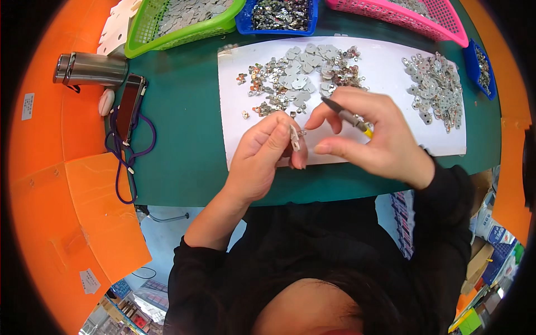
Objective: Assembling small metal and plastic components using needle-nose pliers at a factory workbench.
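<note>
Dark hair and a black-sleeved torso fill the lower frame, nearest the lens; both forearms rise from it to meet over a white sheet point(385, 72) on the green table point(184, 111)

Left hand point(262, 153): fingers curled, thumb and forefinger clamped on a small metal clip part point(295, 137), held upright just above the sheet's near edge, probably so the tool can get at it

Right hand point(371, 131): closed round a thin dark tool with a yellow tip point(347, 117), held pen-fashion, dark end pointing left toward the heap, yellow end sticking out by the palm. Forefinger reaches down beside the clip part; the two hands almost touch there

Loose stock, on the sheet likely so small pieces show against white:
- one central pile of grey plates and small shiny clips point(298, 75), just beyond the fingers, too many to count
- one second pile of grey plates point(438, 89) at the sheet's right end, well apart from the hands

Containers along the far edge, within reach, four baskets or trays:
- one green basket point(178, 22), grey plates
- one blue tray point(279, 14), shiny bits
- one pink basket point(413, 14)
- one small blue tray point(481, 67), far right

Off to the left, out of the work area: one steel flask point(92, 70) lying down, one phone point(129, 103) on a purple lanyard, one small white oval object beside it
</note>
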Tool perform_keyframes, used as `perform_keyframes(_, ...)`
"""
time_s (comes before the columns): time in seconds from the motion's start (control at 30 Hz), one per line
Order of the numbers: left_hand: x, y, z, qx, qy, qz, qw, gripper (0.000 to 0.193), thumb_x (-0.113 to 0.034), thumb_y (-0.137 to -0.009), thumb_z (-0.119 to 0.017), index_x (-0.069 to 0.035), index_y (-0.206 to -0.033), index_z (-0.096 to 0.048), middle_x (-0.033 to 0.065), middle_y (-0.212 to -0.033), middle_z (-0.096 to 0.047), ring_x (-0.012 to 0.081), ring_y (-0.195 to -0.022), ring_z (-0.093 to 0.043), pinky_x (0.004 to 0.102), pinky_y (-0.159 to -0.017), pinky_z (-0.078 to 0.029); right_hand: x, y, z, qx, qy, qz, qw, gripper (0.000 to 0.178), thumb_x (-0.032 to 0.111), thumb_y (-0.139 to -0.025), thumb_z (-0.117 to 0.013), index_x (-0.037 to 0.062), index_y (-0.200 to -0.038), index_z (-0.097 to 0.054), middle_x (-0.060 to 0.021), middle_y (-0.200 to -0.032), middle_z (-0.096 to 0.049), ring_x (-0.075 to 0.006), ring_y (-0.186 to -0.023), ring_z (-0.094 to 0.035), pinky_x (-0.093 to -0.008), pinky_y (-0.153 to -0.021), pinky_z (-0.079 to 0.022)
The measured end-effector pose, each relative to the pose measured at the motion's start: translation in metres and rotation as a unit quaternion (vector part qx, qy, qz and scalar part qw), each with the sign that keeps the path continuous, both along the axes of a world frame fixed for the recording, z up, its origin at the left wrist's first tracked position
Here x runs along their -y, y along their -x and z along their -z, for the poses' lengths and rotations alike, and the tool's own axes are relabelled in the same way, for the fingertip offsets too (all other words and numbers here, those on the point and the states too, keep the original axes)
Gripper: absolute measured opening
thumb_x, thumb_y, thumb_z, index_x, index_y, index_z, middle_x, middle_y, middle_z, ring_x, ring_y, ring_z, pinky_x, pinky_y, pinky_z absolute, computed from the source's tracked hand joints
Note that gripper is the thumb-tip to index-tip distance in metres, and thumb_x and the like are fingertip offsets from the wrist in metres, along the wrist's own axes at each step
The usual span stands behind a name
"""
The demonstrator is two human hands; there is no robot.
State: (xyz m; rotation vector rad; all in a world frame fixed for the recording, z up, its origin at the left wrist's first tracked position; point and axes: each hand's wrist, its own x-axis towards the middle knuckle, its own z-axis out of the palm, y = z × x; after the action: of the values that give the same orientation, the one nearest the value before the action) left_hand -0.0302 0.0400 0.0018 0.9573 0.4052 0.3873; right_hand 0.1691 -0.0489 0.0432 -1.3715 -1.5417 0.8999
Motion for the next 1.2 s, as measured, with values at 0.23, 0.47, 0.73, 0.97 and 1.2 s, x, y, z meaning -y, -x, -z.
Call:
perform_keyframes(0.23, 0.009, -0.007, 0.004, 0.020, 0.041, 0.029, 0.999, 0.032, -0.036, -0.107, -0.044, -0.007, -0.100, -0.054, 0.0048, -0.087, -0.061, 0.0104, -0.077, -0.059, 0.0245, -0.070, -0.048, 0.008, 0.019, 0.014, -0.075, -0.040, 0.089, 0.992, 0.013, 0.003, -0.079, -0.075, 0.0008, -0.088, -0.066, -0.0065, -0.081, -0.063, -0.0162, -0.070, -0.056, -0.0293, -0.067, -0.045)
perform_keyframes(0.47, 0.015, -0.006, 0.007, 0.026, -0.076, 0.027, 0.996, 0.015, -0.016, -0.100, -0.060, -0.002, -0.106, -0.058, 0.0037, -0.092, -0.063, 0.0088, -0.084, -0.060, 0.0235, -0.075, -0.047, 0.016, 0.016, 0.017, 0.084, -0.130, 0.150, 0.977, 0.013, 0.003, -0.077, -0.076, 0.0047, -0.087, -0.067, -0.0062, -0.079, -0.062, -0.0205, -0.073, -0.058, -0.0304, -0.067, -0.045)
perform_keyframes(0.73, 0.018, -0.008, 0.009, -0.022, -0.184, -0.014, 0.983, 0.014, -0.009, -0.096, -0.065, 0.001, -0.105, -0.060, 0.0044, -0.088, -0.065, 0.0100, -0.080, -0.061, 0.0250, -0.074, -0.050, 0.022, 0.015, 0.019, 0.091, -0.127, 0.150, 0.976, 0.013, 0.004, -0.077, -0.075, 0.0059, -0.087, -0.067, -0.0054, -0.078, -0.062, -0.0207, -0.072, -0.056, -0.0302, -0.065, -0.043)
perform_keyframes(0.97, 0.021, -0.008, 0.009, -0.069, -0.287, -0.039, 0.955, 0.013, -0.007, -0.095, -0.064, 0.003, -0.104, -0.062, 0.0069, -0.083, -0.066, 0.0125, -0.074, -0.064, 0.0258, -0.070, -0.052, 0.025, 0.014, 0.018, 0.107, -0.132, 0.166, 0.971, 0.012, 0.003, -0.077, -0.074, 0.0063, -0.086, -0.068, -0.0050, -0.078, -0.062, -0.0211, -0.072, -0.056, -0.0299, -0.064, -0.043)
perform_keyframes(1.2, 0.020, -0.006, 0.001, -0.091, -0.284, -0.022, 0.954, 0.014, -0.009, -0.098, -0.059, 0.002, -0.104, -0.066, 0.0080, -0.084, -0.068, 0.0131, -0.077, -0.067, 0.0261, -0.070, -0.052, 0.032, -0.002, 0.020, 0.208, -0.164, 0.206, 0.942, 0.017, -0.003, -0.073, -0.071, 0.0058, -0.087, -0.067, -0.0057, -0.077, -0.062, -0.0224, -0.073, -0.058, -0.0311, -0.064, -0.044)
